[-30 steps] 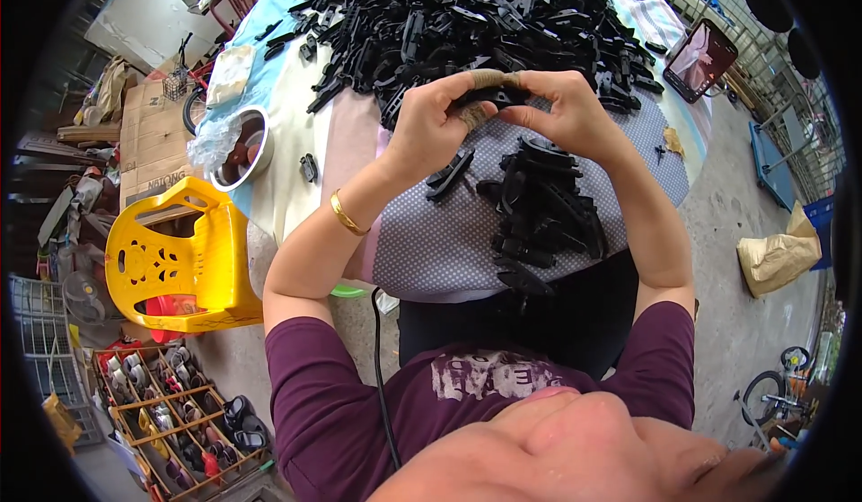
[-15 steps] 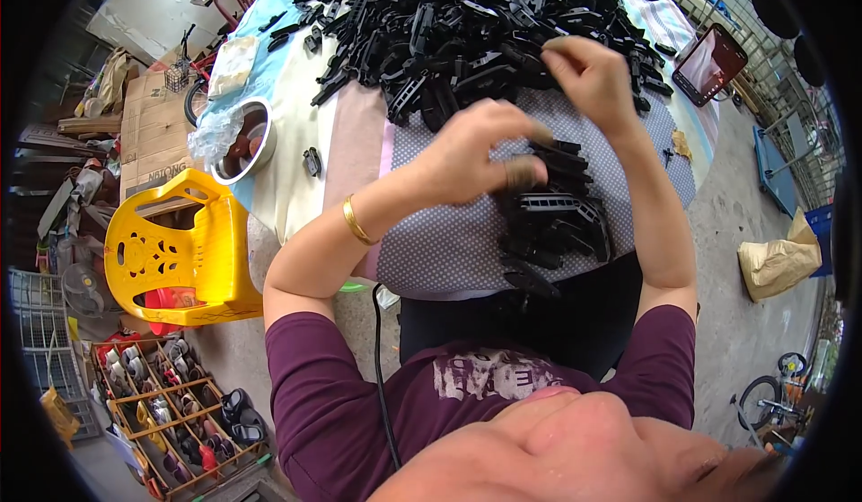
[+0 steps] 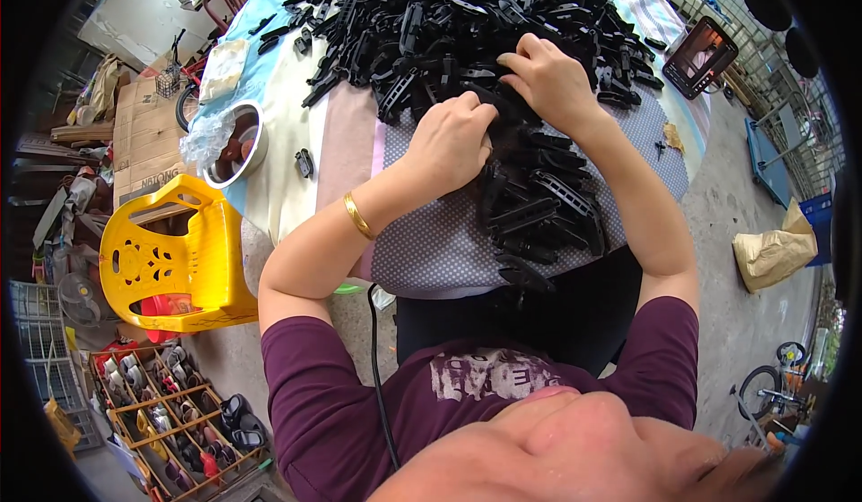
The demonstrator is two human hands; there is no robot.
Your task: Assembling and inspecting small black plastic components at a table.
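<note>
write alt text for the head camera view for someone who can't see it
Seen from above, a person's left hand and right hand both reach into a big pile of black plastic parts on a cloth-covered table. A smaller stack of the parts lies nearer the person, and a yellow plastic chair stands to the left.

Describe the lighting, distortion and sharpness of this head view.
Head view: even daylight, no harsh glare; fisheye bends the table edge and blacks out the corners; both hands, left and right, look sharp on the black plastic parts; the near chin is blurred.
</note>
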